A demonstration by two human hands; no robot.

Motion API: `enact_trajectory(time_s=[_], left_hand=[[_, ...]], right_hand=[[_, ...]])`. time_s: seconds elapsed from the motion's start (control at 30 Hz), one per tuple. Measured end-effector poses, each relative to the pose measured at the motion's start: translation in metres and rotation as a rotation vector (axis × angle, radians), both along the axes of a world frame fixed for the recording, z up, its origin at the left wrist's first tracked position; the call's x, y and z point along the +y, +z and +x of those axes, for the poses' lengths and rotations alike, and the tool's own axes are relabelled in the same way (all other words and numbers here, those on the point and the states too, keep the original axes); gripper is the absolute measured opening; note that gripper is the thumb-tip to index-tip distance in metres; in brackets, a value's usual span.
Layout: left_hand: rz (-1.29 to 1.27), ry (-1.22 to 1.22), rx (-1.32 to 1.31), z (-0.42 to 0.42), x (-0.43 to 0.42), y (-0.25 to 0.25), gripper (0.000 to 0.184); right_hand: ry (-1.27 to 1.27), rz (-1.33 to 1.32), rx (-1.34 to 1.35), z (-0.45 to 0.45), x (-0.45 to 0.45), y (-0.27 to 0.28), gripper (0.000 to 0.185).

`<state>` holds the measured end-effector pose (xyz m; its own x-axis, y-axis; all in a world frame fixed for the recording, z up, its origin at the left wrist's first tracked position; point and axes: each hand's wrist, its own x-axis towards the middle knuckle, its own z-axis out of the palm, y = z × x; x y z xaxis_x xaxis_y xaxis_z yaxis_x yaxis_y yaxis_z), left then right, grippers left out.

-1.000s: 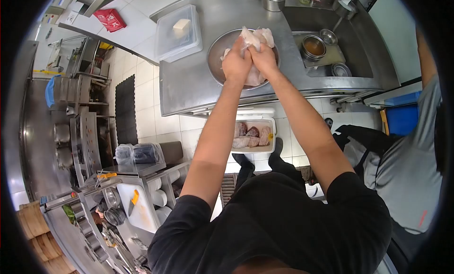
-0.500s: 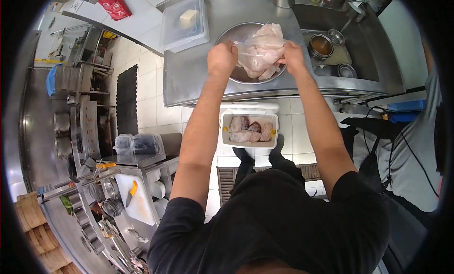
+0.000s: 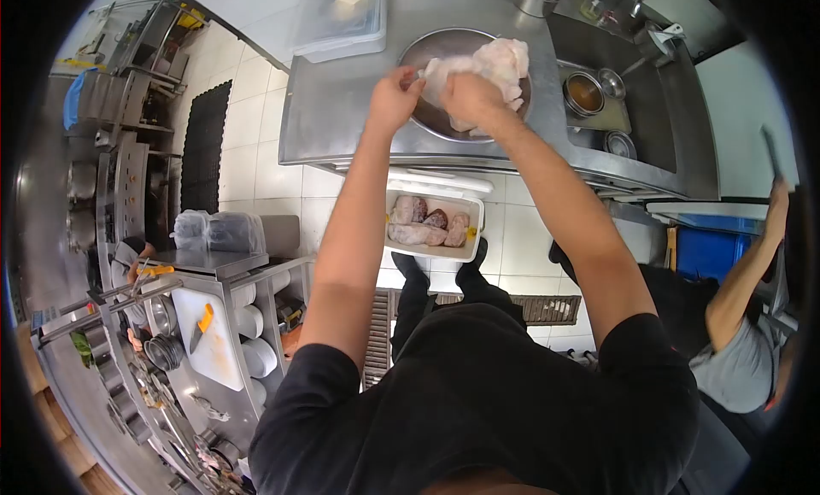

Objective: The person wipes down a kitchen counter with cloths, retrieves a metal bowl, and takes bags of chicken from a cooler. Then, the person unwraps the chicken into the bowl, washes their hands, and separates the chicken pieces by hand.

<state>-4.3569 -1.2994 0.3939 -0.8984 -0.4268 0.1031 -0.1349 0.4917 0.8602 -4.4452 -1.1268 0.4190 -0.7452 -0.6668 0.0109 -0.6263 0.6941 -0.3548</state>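
Observation:
Pale raw meat, looking like chicken point(image 3: 500, 64), lies in clear plastic inside a wide steel bowl point(image 3: 427, 41) on the counter. At the bowl's left rim, my left hand point(image 3: 396, 99) is closed, thumb and forefinger pinching the edge of the plastic bag point(image 3: 434, 71). My right hand point(image 3: 474, 100) is over the middle of the bowl, its fingers curled around the bag against the meat; the fingertips are hidden. On the floor below the counter, a white cooler box point(image 3: 436, 253) holds several wrapped pieces of meat point(image 3: 417, 234).
Left of the bowl sits a lidded plastic container point(image 3: 340, 25). To the right is a sink point(image 3: 649, 136) with pots. A shelf unit at lower left carries a cutting board point(image 3: 209, 337) and an orange-handled knife point(image 3: 205, 320). At right, another person's arm point(image 3: 747, 273) reaches up.
My right hand has moved left, closer to my left hand, and the meat shows bunched to the right. The other person has raised an arm. The camera view has shifted.

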Motion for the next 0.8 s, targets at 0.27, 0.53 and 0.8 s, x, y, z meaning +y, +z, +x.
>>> enact_trajectory(time_s=[0.27,0.53,0.8], left_hand=[[0.308,0.301,-0.016,0.182,-0.021,-0.075,0.031],[0.433,0.754,-0.453,0.496,-0.031,-0.286,0.038],[0.301,0.647,-0.747,0.558,0.001,-0.294,0.04]], right_hand=[[0.031,0.082,0.365,-0.066,-0.015,-0.028,0.043],[-0.043,0.218,0.189,-0.047,-0.005,-0.043,0.05],[-0.147,-0.253,-0.018,-0.125,0.001,-0.004,0.043]])
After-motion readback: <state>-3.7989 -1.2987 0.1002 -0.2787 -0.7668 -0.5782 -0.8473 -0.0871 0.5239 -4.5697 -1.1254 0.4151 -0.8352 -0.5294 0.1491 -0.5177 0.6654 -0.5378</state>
